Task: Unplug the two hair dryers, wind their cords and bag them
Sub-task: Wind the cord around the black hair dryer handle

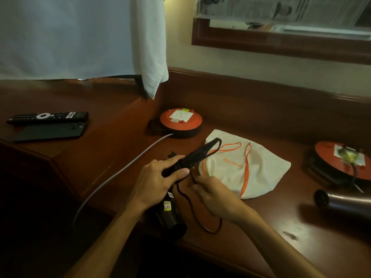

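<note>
Fingers [176, 173] of left hand [154, 181] clamped on black hair dryer [170, 213] handle, barrel hanging off desk [261, 227] front edge. Right hand [214, 195] pinches its cord [192, 205], which loops below. Cloth bag [259, 177] lies flat just beyond right hand. Second dryer [345, 200] far right, near an orange socket reel [341, 161]. Bare desk between.

We see a reddish-brown bench [261, 227]. The dryer [170, 215] we hold is black with a black cord [192, 205]. The bag [251, 167] is white with orange strings and orange lettering. Both reels [180, 121] [341, 161] are orange on top with white socket plates. The second dryer [345, 201] looks dark brown. The remote [48, 116] and the phone [50, 132] are black, the cable [120, 171] grey.
</note>
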Motion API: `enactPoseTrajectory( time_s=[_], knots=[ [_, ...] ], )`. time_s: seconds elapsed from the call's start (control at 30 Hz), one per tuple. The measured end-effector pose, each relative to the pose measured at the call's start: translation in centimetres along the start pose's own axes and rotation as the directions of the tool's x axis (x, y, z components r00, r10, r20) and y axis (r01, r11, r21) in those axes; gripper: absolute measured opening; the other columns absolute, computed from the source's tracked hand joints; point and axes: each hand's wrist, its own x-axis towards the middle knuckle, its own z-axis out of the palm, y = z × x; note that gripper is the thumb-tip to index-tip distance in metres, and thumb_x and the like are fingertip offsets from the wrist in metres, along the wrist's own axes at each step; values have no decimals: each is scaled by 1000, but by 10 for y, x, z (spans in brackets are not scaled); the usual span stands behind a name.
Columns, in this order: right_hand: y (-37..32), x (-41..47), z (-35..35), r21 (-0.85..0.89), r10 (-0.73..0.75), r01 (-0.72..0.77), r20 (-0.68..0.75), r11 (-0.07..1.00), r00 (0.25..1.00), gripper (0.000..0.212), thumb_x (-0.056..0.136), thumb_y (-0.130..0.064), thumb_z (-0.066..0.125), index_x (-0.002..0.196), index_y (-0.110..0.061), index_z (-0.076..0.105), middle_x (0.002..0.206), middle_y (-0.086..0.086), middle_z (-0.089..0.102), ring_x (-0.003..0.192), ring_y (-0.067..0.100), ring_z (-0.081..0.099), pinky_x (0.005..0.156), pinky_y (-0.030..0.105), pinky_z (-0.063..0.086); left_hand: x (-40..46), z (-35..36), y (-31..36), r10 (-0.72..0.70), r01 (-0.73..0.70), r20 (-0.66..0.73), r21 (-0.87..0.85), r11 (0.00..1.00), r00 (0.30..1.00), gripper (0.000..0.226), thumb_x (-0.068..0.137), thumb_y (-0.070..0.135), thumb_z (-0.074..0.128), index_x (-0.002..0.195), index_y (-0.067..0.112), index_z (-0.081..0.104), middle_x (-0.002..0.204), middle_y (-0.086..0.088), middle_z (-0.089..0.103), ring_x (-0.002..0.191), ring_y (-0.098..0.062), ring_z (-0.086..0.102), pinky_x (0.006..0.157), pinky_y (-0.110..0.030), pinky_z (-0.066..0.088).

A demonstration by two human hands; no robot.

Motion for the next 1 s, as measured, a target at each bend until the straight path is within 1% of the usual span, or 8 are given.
enactPoseTrajectory(
  time_s=[0.13, 0.27, 0.4, 0.5, 0.6, 0.77, 0.9, 1.0],
  knots=[
    [-13, -11, -8, -129, 51, -46, 39, 991, 998, 21, 103, -10, 45, 105, -1, 64, 89, 12, 66, 76, 24, 59, 71, 39, 47, -1, 10, 11, -9, 11, -16, 133, 991, 1000, 50, 83, 63, 65, 130, 45, 64, 81, 22, 48, 80, -5, 51, 67, -22, 42],
    [-30, -26, -22, -177, 91, -84, 32, 981, 995, 23, 104, -15, 45, 108, -4, 65, 97, 13, 69, 86, 29, 65, 79, 48, 54, 3, 15, 9, -54, 64, -52, 228, 972, 997, 62, 82, 76, 56, 135, 44, 60, 82, 18, 52, 91, -12, 51, 73, -33, 49],
    [-34, -42, -34, 97, 106, -92, -149, 991, 983, 24, 106, -19, 48, 101, -7, 68, 69, 2, 67, 65, 14, 66, 61, 28, 52, 6, 14, 5, -115, 129, -76, 210, 969, 990, 69, 79, 81, 52, 136, 42, 60, 86, 10, 59, 94, -17, 55, 77, -41, 54],
    [-30, -46, -27, 228, 94, -49, -187, 972, 978, 25, 106, -15, 49, 98, -3, 70, 63, 5, 61, 56, 19, 65, 57, 29, 52, 4, 16, 10, -126, 133, -44, 260, 956, 991, 66, 85, 79, 48, 140, 43, 55, 81, 11, 51, 94, -17, 52, 75, -38, 52],
    [-22, -43, -28, 6, -36, 38, -157, 999, 987, 24, 105, -15, 49, 96, -15, 72, 77, 11, 67, 69, 28, 61, 56, 30, 41, 1, 18, 10, -114, 108, -7, 380, 918, 993, 68, 89, 81, 34, 145, 45, 46, 81, 10, 46, 93, -15, 47, 74, -35, 47],
    [-20, -38, -37, -333, -94, 126, 112, 934, 989, 22, 102, -12, 50, 97, -16, 71, 82, 6, 68, 70, 25, 60, 64, 43, 46, -6, 30, 12, -94, 51, 48, 567, 822, 994, 76, 88, 79, 9, 149, 45, 37, 106, 3, 58, 109, -19, 46, 90, -38, 38],
    [-26, -32, -25, -353, -112, 171, 182, 920, 977, 22, 102, -10, 51, 95, -10, 71, 85, 8, 69, 72, 27, 63, 67, 48, 50, -6, 33, 15, -95, 44, 65, 552, 833, 993, 74, 87, 76, 7, 147, 47, 40, 114, 2, 61, 113, -19, 46, 92, -40, 35],
    [-27, -31, -38, -263, -181, 213, 140, 941, 973, 22, 101, -11, 55, 108, -17, 75, 93, -8, 73, 81, 13, 66, 68, 31, 53, -9, 30, 14, -96, 48, 64, 534, 844, 993, 65, 94, 72, 10, 147, 48, 38, 111, 4, 60, 112, -17, 46, 94, -40, 34]
  ],
)
